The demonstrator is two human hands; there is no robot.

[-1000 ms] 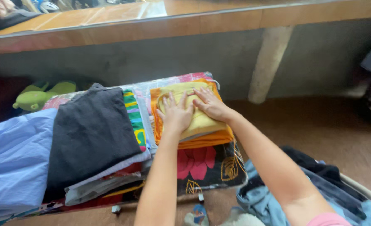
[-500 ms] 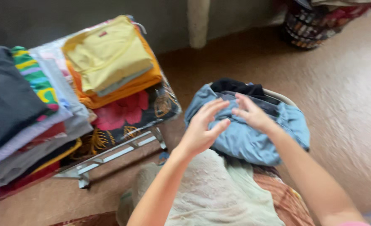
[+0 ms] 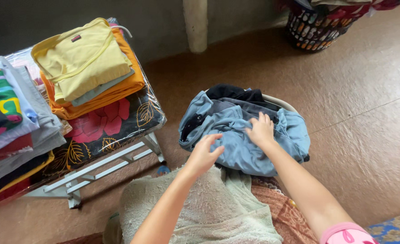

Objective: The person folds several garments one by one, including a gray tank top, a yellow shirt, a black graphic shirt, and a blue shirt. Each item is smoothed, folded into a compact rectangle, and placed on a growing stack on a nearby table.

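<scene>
Both hands reach forward and down with arms outstretched. The right hand point(image 3: 261, 130) lies palm-down, fingers spread, on a crumpled light-blue cotton garment point(image 3: 254, 149) heaped in a pale round basket point(image 3: 279, 101). The left hand point(image 3: 203, 153), open with fingers loosely curled, touches the garment's near edge. Left of the hands, a folded yellow shirt point(image 3: 80, 56) tops a stack.

This was a home, in a spot used for laundry. Folded clothes point(image 3: 84, 63) lay stacked on a low cot point(image 3: 100, 158) with a flowered cover, a basket point(image 3: 276, 101) brimmed with unfolded garments, and a woven hamper point(image 3: 317, 29) stood on the brown floor point(image 3: 358, 113).
</scene>
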